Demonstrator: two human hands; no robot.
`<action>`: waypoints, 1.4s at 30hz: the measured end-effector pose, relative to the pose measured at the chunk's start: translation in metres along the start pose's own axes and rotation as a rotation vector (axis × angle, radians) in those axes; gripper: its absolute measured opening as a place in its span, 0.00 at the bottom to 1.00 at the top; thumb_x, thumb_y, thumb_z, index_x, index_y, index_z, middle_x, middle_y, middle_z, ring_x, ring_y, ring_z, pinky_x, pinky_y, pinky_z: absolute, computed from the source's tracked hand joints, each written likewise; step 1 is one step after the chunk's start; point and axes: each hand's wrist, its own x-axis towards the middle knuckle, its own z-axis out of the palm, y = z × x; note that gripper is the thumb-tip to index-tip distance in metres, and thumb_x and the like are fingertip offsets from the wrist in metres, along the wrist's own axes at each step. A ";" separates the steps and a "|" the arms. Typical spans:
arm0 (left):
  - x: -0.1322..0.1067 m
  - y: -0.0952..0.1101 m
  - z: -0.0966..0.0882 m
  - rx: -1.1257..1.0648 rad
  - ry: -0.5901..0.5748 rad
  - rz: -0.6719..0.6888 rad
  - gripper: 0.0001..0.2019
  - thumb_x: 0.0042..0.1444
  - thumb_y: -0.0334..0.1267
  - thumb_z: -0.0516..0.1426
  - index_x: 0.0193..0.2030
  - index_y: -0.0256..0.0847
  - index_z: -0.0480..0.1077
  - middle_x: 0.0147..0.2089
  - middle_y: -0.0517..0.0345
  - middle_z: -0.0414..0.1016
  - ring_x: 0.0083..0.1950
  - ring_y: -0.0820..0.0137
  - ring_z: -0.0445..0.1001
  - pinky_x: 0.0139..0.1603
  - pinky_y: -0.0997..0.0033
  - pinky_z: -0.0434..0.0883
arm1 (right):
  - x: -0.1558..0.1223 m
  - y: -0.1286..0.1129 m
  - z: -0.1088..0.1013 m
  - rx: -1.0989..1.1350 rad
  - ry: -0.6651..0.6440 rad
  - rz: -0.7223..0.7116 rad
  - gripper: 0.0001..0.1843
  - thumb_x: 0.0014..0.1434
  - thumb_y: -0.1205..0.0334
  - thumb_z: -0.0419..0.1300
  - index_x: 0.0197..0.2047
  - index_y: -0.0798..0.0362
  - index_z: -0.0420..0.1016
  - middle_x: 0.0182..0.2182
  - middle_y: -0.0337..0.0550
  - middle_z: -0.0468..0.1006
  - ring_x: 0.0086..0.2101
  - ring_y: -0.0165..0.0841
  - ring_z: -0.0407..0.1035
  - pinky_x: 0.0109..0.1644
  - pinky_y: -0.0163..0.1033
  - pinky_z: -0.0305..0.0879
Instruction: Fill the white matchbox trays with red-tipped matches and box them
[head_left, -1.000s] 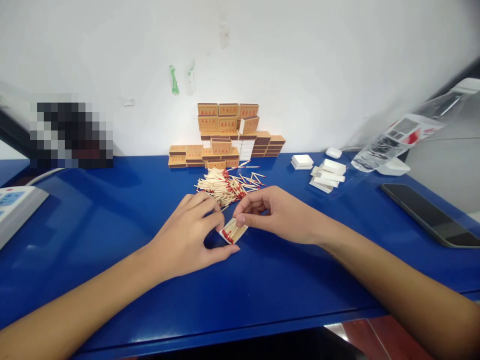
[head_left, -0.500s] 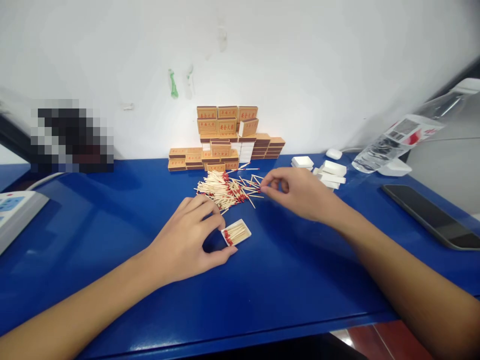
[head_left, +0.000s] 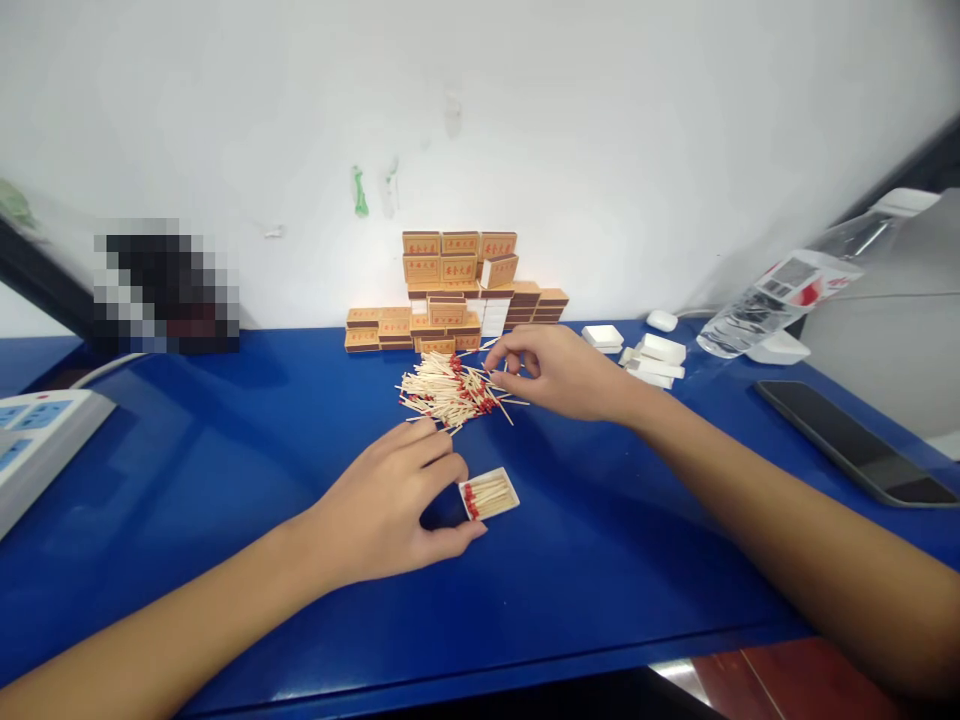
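Observation:
My left hand (head_left: 401,500) rests on the blue table, with thumb and fingers curved round the left end of a small white matchbox tray (head_left: 510,504). Inside the tray lies a layer of matches (head_left: 491,492), red heads to the left. My right hand (head_left: 559,370) is over the right edge of a loose heap of red-headed matches (head_left: 446,390), thumb and index finger pinched together. What sits between those fingertips is too small to make out.
Behind the heap, matchboxes (head_left: 459,270) stand stacked against the wall. To the right are several white trays (head_left: 660,350), a white earbud-like case (head_left: 661,321), a tilted water bottle (head_left: 787,285) and a phone (head_left: 855,440). A white power strip (head_left: 52,440) lies at left.
My right hand has moved left, further over the match heap. My left hand stays at the tray. The whole view has shifted slightly.

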 end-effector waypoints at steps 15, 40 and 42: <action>-0.002 -0.002 -0.001 -0.019 -0.025 0.033 0.15 0.64 0.50 0.63 0.42 0.38 0.77 0.34 0.56 0.75 0.39 0.62 0.71 0.45 0.58 0.72 | 0.082 -0.027 -0.009 -0.211 -0.229 -0.311 0.10 0.62 0.72 0.58 0.42 0.55 0.80 0.40 0.45 0.82 0.35 0.32 0.70 0.38 0.39 0.58; -0.002 -0.004 -0.001 -0.046 -0.020 -0.022 0.27 0.59 0.65 0.65 0.31 0.40 0.71 0.30 0.59 0.71 0.37 0.64 0.69 0.41 0.62 0.67 | 0.082 -0.038 0.011 -0.288 -0.302 -0.162 0.17 0.58 0.65 0.65 0.22 0.50 0.63 0.21 0.34 0.62 0.26 0.29 0.50 0.31 0.42 0.47; 0.000 -0.001 -0.002 -0.109 -0.024 -0.045 0.27 0.58 0.64 0.66 0.30 0.40 0.71 0.29 0.60 0.71 0.36 0.66 0.68 0.39 0.64 0.66 | 0.081 -0.035 0.009 -0.268 -0.282 -0.162 0.16 0.58 0.66 0.64 0.22 0.50 0.63 0.21 0.34 0.62 0.26 0.29 0.51 0.32 0.42 0.48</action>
